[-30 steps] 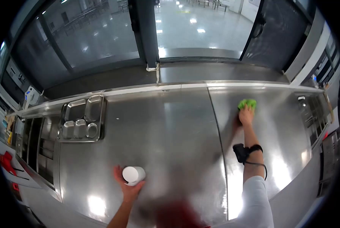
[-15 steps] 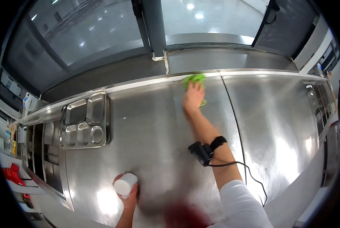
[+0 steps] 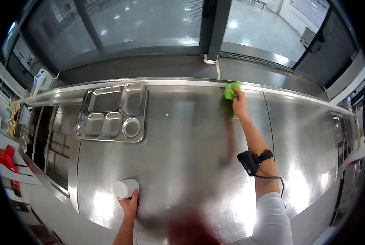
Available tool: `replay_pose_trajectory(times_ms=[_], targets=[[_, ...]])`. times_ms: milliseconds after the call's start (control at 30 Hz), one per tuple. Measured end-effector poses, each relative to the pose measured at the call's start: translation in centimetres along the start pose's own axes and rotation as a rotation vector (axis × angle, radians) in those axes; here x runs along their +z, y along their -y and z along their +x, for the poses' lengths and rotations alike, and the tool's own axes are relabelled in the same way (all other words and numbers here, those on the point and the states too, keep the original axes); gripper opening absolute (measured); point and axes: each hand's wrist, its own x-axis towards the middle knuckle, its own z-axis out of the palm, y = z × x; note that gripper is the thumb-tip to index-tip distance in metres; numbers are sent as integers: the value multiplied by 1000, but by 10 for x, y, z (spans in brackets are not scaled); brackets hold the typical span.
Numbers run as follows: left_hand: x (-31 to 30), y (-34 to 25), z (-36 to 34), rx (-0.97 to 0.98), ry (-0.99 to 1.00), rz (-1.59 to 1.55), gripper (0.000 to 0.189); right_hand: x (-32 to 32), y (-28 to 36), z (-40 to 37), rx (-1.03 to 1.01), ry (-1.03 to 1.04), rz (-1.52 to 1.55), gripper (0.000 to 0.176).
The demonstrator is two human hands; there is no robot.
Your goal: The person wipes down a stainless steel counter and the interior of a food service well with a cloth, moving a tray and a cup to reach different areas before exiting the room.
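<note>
My right hand [image 3: 240,104] is at the back edge of the steel counter [image 3: 178,151], fingers closed on a bright green cloth [image 3: 232,90]. The bunched cloth lies against the raised back strip, and a bit of green also shows below the hand. Near the front left, my left hand [image 3: 129,202] is wrapped round a white cylindrical container [image 3: 125,188]. It is tilted, with its round white end facing left. A compartment tray [image 3: 140,122] of shiny metal rests on the counter at the back left.
A black device [image 3: 247,163] is strapped to my right forearm, its cable trailing down. A seam [image 3: 271,130] crosses the counter right of my arm. Small specks [image 3: 167,114] lie mid-counter. Glass windows stand behind; a red cap-like object [image 3: 5,157] is far left.
The view has swung, so tray and counter appear farther right. My right fingers, spread over the cloth before, are now bunched on it. My left hand has tipped the white container further leftward.
</note>
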Motion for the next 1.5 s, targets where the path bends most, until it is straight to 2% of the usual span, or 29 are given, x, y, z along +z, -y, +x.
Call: replay_pose_trajectory(times_ms=[67, 100, 133, 167, 200, 267, 333, 433, 467, 533, 600, 667, 733, 767, 800, 833, 900, 933, 967, 1033, 1133, 1233, 1267, 1300, 1333, 1400, 1433, 1467, 1500], targets=[[0, 9, 1, 7, -7, -32, 55, 40, 3, -12, -58, -127, -306, 43], [-1, 14, 3, 70, 2, 23, 55, 59, 21, -21, -83, -189, -456, 42], [-2, 19, 4, 133, 12, 81, 55, 75, 37, -24, -136, -82, -369, 43], [-4, 21, 5, 193, 29, 140, 55, 95, 51, -27, -297, -52, -312, 44], [-5, 20, 5, 178, 40, 145, 58, 110, 73, -37, -271, 70, -245, 45], [-4, 21, 5, 151, 34, 133, 55, 125, 107, -59, -460, 160, -152, 45], [-4, 21, 5, 134, 34, 114, 53, 116, 123, -78, -550, 389, -42, 46], [-4, 14, 3, 102, 43, 105, 48, 74, 138, -77, -151, 933, 616, 49], [-3, 8, 2, 84, 47, 113, 47, 42, 146, -67, 95, 1005, 685, 52], [-1, 3, 3, 70, 26, 147, 47, 2, 116, -41, -15, 870, 815, 56], [-2, 14, 3, 77, -9, 191, 50, -61, 87, -7, 119, 766, 809, 59], [-2, 16, 2, 32, 24, 133, 47, -120, 45, 22, 239, 466, 730, 63], [0, 17, 4, 15, 34, 125, 37, -165, -33, 50, 276, 146, 619, 52], [-9, 35, 10, 31, 61, 202, 34, -190, -63, 59, 352, -33, 508, 49], [-12, 42, 11, 114, 57, 254, 36, -209, -99, 67, 341, -229, 374, 48], [-5, 43, 8, 163, -9, 206, 34, -218, -164, 79, 291, -409, 245, 49], [-8, 46, 7, 102, 5, 183, 44, -242, -246, 90, 249, -561, 15, 49], [-10, 47, 7, 112, 12, 215, 44, -249, -216, 87, 377, -585, -217, 49], [-12, 49, 7, 120, 19, 246, 45, -250, -217, 95, 404, -565, -232, 49], [-13, 60, 7, 128, 6, 248, 46, -245, -227, 114, 290, -511, -418, 50], [-31, 92, 5, 86, -7, 203, 49, -223, -252, 145, -17, -546, -439, 48], [-31, 94, 0, 139, -40, 205, 49, -184, -278, 168, 190, -378, -671, 47], [-34, 94, 1, 118, -43, 248, 49, -176, -262, 179, 203, -276, -590, 45], [-37, 94, -1, 92, -39, 291, 49, -160, -230, 180, 161, -226, -449, 43], [-39, 93, -3, 64, -32, 333, 48, -140, -225, 189, 42, -160, -297, 40], [-24, 76, -2, 159, -44, 325, 47, -114, -202, 182, -230, -125, -230, 42], [-19, 70, -2, 213, -54, 316, 47, -111, -181, 168, -112, 65, 71, 43], [-19, 72, -1, 170, -24, 326, 47, -104, -169, 148, -48, 283, 301, 47], [-25, 74, 1, 124, 12, 339, 47, -103, -144, 124, -148, 497, 538, 48]])
